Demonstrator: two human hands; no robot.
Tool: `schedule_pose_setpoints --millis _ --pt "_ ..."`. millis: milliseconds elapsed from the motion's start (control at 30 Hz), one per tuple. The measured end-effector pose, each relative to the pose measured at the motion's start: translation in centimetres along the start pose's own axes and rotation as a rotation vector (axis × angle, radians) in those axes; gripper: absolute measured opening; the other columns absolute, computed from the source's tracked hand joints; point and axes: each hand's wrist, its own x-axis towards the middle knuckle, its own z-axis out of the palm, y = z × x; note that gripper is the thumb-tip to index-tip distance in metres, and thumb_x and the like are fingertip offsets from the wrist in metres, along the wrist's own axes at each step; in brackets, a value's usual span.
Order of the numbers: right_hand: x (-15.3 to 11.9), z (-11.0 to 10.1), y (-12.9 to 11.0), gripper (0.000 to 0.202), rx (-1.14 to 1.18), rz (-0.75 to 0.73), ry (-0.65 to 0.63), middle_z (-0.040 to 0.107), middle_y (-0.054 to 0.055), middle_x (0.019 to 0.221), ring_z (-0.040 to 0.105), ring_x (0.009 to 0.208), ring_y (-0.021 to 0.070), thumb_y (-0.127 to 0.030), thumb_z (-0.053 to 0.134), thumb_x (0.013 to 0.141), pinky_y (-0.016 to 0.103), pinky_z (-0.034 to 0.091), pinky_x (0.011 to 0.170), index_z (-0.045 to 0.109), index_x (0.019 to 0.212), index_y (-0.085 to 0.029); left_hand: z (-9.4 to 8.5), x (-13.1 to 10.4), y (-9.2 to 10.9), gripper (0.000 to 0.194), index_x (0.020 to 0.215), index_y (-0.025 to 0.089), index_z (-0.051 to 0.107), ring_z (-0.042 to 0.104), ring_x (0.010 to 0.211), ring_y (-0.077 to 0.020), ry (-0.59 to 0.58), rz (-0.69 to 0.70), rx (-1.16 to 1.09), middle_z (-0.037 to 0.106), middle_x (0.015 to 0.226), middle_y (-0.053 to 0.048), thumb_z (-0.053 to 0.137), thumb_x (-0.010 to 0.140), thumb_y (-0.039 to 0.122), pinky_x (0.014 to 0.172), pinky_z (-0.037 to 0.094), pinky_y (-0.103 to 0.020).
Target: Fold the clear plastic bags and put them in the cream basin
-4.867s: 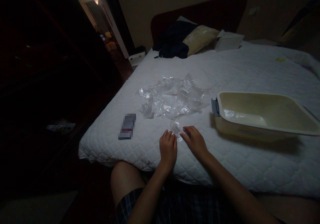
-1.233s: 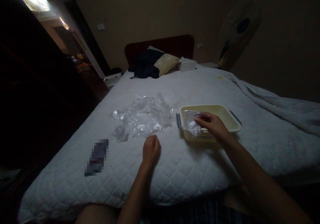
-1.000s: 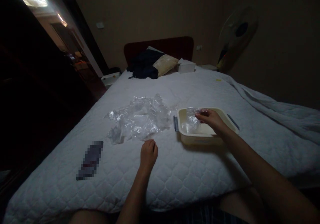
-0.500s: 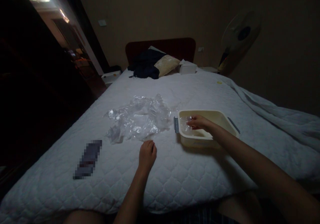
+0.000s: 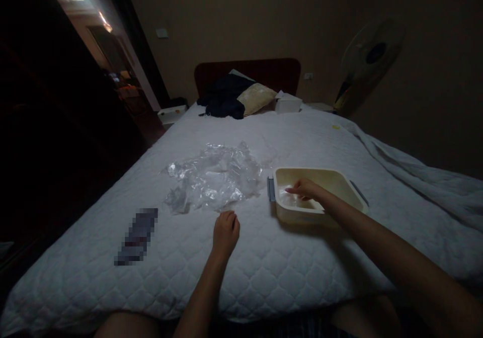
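My right hand [image 5: 305, 189] is inside a cream plastic tub [image 5: 317, 217] with grey side handles. Its thumb side points left, with the fingers apart and bent down. Clear plastic film [image 5: 289, 196] lies in the tub's left end, just under and beside that hand; the fingertips' contact with it is hard to make out. My left hand [image 5: 226, 231] rests loosely curled on the quilted white mattress [image 5: 271, 267], with nothing visible in it. Beyond it a large crumpled sheet of clear plastic [image 5: 215, 177] lies spread on the bed.
A pixelated dark, flat object [image 5: 136, 237] lies at the left. Dark cloth [image 5: 226, 96], a beige pillow [image 5: 256, 99] and a white box [image 5: 289, 103] are by the headboard [image 5: 279, 71]. Bunched white bedding [image 5: 407, 162] runs along the right, near a standing fan [image 5: 373, 51].
My right hand has lowered slightly in the tub, and the clear film sits lower beneath it. My left hand stays on the mattress. The whole view has shifted slightly.
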Motion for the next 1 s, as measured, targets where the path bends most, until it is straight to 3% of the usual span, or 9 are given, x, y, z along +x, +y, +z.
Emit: schedule_pose_setpoints --millis 167,267,433,600,767,900,1000 --pt "-0.2 -1.3 -1.5 0.019 0.191 -0.018 0.109 0.051 0.001 0.048 0.055 0.053 0.0136 -0.03 0.055 0.076 0.024 0.046 0.053 0.051 0.063 -0.017 0.2 0.0 -0.1 0.016 0.086 0.016 0.058 0.054 0.09 -0.0208 0.005 0.002 0.001 0.059 0.094 -0.009 0.044 0.079 0.015 0.081 0.044 -0.037" --pt "-0.1 -0.8 -2.3 0.013 0.276 0.02 -0.038 0.057 0.002 0.058 0.057 0.056 0.0112 -0.019 0.043 0.081 0.024 0.049 0.06 0.052 0.073 -0.017 0.2 0.0 -0.1 0.016 0.086 0.017 0.058 0.054 0.09 -0.0207 0.017 0.006 -0.013 0.059 0.094 -0.009 0.044 0.079 0.015 0.081 0.044 -0.038" --pt "0.5 1.6 -1.6 0.016 0.278 0.167 -0.28 0.058 0.006 0.056 0.058 0.054 0.0137 -0.015 0.043 0.078 0.03 0.052 0.06 0.053 0.065 -0.015 0.1 0.0 0.0 0.017 0.086 0.018 0.058 0.054 0.089 -0.0209 0.014 0.001 -0.023 0.059 0.094 -0.008 0.043 0.079 0.014 0.079 0.044 -0.038" --pt "0.7 3.1 -0.1 0.018 0.238 0.189 -0.355 0.058 0.007 0.053 0.058 0.051 0.0142 -0.014 0.046 0.074 0.029 0.051 0.057 0.055 0.058 -0.013 0.1 -0.1 0.0 0.017 0.087 0.017 0.058 0.054 0.09 -0.0211 0.025 -0.013 -0.014 0.059 0.094 -0.009 0.044 0.078 0.013 0.081 0.043 -0.039" --pt "0.1 2.5 -1.2 0.014 0.207 0.059 -0.167 0.057 0.005 0.051 0.055 0.047 0.013 -0.017 0.05 0.073 0.025 0.048 0.05 0.056 0.061 -0.013 0.0 -0.2 0.1 0.018 0.088 0.017 0.058 0.054 0.09 -0.0208 0.017 -0.014 -0.02 0.06 0.093 -0.009 0.044 0.078 0.012 0.079 0.044 -0.039" --pt "-1.3 2.3 -4.4 0.01 0.216 -0.125 0.082 0.056 0.002 0.056 0.049 0.045 0.0086 -0.023 0.049 0.076 0.018 0.038 0.042 0.055 0.073 -0.015 -0.1 -0.2 0.1 0.018 0.087 0.017 0.058 0.054 0.09 -0.0207 0.026 -0.018 -0.033 0.06 0.093 -0.009 0.044 0.077 0.011 0.079 0.044 -0.039" --pt "-2.9 4.1 -7.4 0.014 0.292 -0.342 0.126 0.056 0.0 0.058 0.048 0.045 0.0086 -0.027 0.046 0.076 0.018 0.034 0.04 0.055 0.073 -0.016 -0.3 -0.2 0.3 0.017 0.086 0.017 0.058 0.054 0.09 -0.0207 0.031 -0.029 -0.051 0.06 0.093 -0.009 0.044 0.077 0.011 0.08 0.044 -0.039"
